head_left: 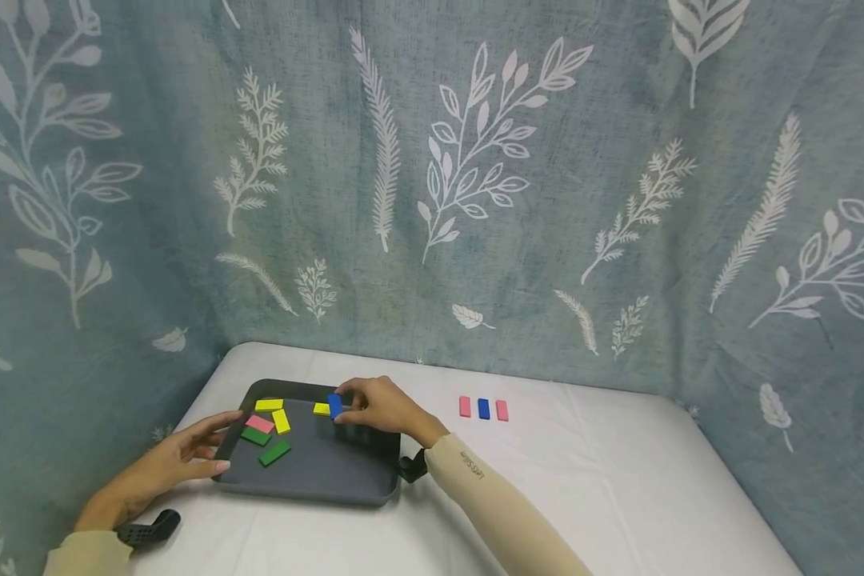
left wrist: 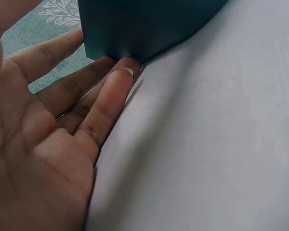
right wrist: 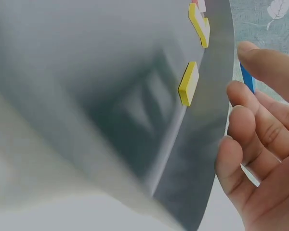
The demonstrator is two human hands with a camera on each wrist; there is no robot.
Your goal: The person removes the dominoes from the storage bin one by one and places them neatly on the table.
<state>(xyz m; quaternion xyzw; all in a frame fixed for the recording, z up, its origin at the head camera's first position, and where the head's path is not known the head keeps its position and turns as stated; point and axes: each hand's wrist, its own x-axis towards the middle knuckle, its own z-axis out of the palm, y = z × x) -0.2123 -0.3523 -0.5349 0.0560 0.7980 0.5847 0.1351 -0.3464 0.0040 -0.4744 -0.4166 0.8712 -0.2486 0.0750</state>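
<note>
My right hand pinches a small blue block between thumb and fingers, over the far right part of a dark grey tray. In the right wrist view, only a sliver of the blue block shows between the fingers. A yellow block lies in the tray just left of the held one. My left hand touches the tray's left side with extended fingers and thumb. Its fingertips meet the tray's outer wall in the left wrist view.
Inside the tray's left half lie two more yellow blocks, a pink block and two green blocks. Right of the tray, two pink blocks flank a blue block on the white cloth. A patterned curtain hangs behind.
</note>
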